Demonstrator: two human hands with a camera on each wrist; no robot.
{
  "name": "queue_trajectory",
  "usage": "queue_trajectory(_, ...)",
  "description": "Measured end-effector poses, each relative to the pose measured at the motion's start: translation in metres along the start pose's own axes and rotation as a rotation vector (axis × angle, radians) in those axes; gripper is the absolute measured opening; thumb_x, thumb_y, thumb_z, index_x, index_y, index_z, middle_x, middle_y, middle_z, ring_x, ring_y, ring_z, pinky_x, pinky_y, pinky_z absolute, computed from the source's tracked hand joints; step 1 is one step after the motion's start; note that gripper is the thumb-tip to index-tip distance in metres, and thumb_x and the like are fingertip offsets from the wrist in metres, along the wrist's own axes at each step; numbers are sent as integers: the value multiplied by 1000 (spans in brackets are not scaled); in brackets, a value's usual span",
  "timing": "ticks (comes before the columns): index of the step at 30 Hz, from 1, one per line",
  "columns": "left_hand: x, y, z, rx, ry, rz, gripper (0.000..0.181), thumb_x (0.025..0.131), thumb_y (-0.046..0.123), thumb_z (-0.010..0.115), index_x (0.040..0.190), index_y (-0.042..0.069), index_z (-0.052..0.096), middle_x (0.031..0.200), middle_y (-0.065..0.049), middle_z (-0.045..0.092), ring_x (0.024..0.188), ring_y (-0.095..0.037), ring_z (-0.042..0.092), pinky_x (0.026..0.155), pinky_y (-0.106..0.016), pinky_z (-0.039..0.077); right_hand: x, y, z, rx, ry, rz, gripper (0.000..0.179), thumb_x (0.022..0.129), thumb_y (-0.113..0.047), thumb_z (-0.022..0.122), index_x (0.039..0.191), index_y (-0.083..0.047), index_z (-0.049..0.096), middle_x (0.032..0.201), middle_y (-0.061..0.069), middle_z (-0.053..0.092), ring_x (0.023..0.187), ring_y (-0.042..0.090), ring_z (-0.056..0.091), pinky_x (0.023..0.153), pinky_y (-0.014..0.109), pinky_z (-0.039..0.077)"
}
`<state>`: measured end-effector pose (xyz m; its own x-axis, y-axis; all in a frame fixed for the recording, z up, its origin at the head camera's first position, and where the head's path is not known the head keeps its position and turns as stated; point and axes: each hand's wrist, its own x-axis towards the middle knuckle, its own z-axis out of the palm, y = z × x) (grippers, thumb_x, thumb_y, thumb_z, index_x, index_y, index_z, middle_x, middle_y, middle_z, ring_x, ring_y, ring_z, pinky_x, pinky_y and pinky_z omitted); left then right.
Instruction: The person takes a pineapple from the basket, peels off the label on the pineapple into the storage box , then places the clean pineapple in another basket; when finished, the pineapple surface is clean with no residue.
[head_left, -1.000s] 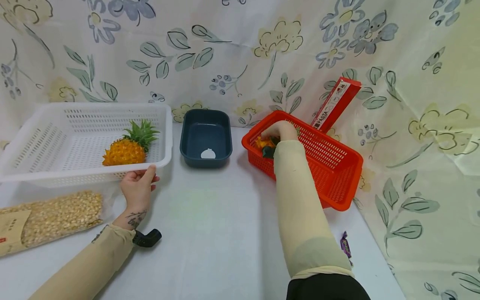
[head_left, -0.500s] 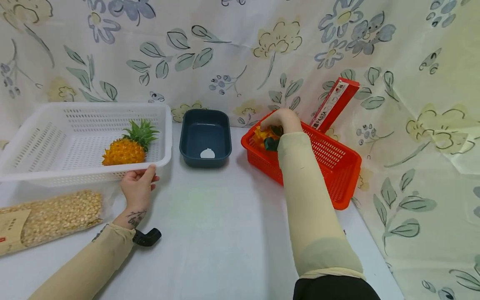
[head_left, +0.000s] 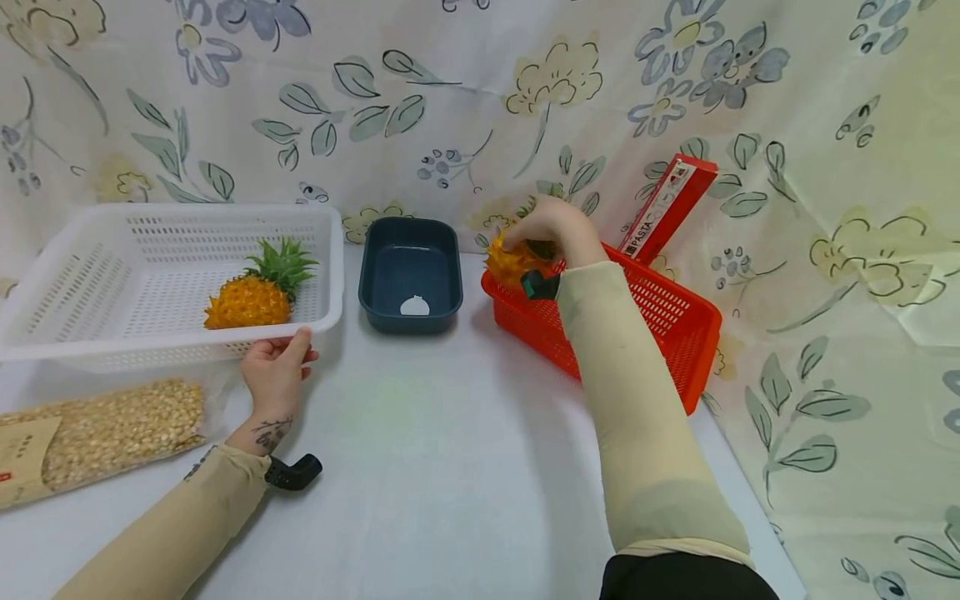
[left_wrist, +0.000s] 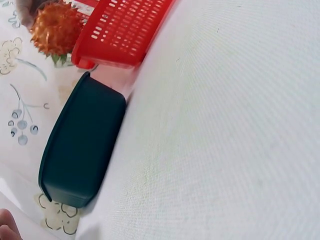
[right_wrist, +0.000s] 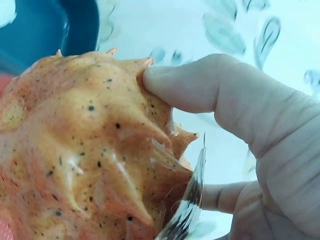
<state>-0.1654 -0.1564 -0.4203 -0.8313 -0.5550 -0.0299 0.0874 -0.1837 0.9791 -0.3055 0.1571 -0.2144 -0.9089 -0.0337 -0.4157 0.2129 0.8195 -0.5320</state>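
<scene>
Orange fruit [head_left: 507,267], pinched by the right hand [head_left: 557,225], seems mid-lift, needing to clear the red basket [head_left: 528,332] leftward; the left hand [head_left: 276,379] grips the white basket's [head_left: 165,292] near rim.

Two baskets [head_left: 210,237] [head_left: 532,329], two orange fruits [head_left: 247,302] [head_left: 510,265], one tub [head_left: 411,265]
One bag [head_left: 123,425] left of the tub, one pasta box [head_left: 671,208] right of it

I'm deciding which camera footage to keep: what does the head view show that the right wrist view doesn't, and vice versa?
Only the head view: the left hand pinching the white basket, the leafy fruit inside it, the bag of kernels, and the PASTA box.
Only the right wrist view: dark specks on the spiky fruit.
Both: that fruit, the right hand holding it, the dark blue tub.
</scene>
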Motion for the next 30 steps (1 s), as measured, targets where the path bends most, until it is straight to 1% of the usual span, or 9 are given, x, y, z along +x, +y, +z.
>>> queue_trajectory(1, 0, 0, 0, 2, -2, -2, 19, 80, 25, 73, 78, 11, 61, 60, 7, 64, 51, -4, 60, 45, -15, 46, -3, -3, 2, -29, 9, -32, 62, 75, -27, 73, 125, -11, 40, 121, 8, 46, 107, 28, 48, 79, 40, 53)
queue_trajectory(3, 0, 1, 0, 4, -6, -4, 19, 80, 25, 73, 78, 11, 61, 60, 6, 64, 51, -4, 60, 45, -15, 46, -8, -9, 6, -70, 22, -70, 61, 75, -28, 74, 122, -10, 40, 118, 8, 47, 105, 27, 50, 74, 39, 54)
queue_trajectory(7, 0, 0, -1, -2, -8, -13, 19, 79, 26, 73, 78, 11, 61, 61, 3, 65, 51, -4, 60, 45, -15, 46, -18, -19, 17, -151, 27, -144, 61, 74, -30, 75, 118, -9, 40, 114, 8, 48, 101, 26, 52, 72, 36, 55)
queue_trajectory(10, 1, 0, -1, -6, -8, -20, 20, 79, 26, 74, 77, 10, 61, 61, 2, 65, 51, -5, 60, 44, -16, 46, -23, -24, 26, -175, 2, -193, 64, 73, -30, 76, 122, -10, 40, 114, 8, 49, 98, 25, 54, 74, 35, 55)
queue_trajectory(15, 2, -2, -1, -6, -12, -34, 20, 79, 26, 74, 78, 11, 61, 59, 4, 65, 51, -5, 60, 45, -16, 46, -31, -30, 44, -246, -21, -266, 67, 71, -30, 77, 124, -13, 40, 112, 7, 49, 94, 24, 55, 72, 32, 54)
queue_trajectory(19, 2, -3, -2, 0, -14, -37, 20, 79, 26, 74, 78, 11, 61, 58, 5, 64, 51, -4, 60, 44, -16, 46, -38, -30, 60, -270, -41, -327, 65, 69, -28, 78, 122, -14, 41, 110, 6, 48, 93, 22, 53, 70, 29, 53)
queue_trajectory(24, 2, -3, -2, 1, -18, -36, 19, 79, 26, 73, 78, 11, 62, 58, 5, 64, 52, -5, 60, 44, -16, 46, -50, -26, 80, -255, -87, -407, 66, 67, -24, 78, 121, -15, 41, 110, 5, 45, 95, 21, 51, 70, 28, 54)
queue_trajectory(27, 2, -2, -2, 4, -19, -27, 19, 79, 26, 73, 78, 11, 62, 58, 6, 64, 51, -4, 61, 44, -16, 46, -59, -23, 91, -287, -91, -439, 68, 66, -26, 80, 121, -17, 42, 111, 6, 42, 96, 22, 49, 70, 28, 53)
queue_trajectory(30, 2, -2, -2, -1, -17, -19, 19, 79, 25, 73, 77, 11, 62, 57, 6, 64, 51, -4, 61, 44, -16, 46, -69, -19, 101, -333, -96, -455, 68, 66, -30, 81, 121, -18, 43, 113, 8, 38, 96, 22, 48, 69, 28, 52)
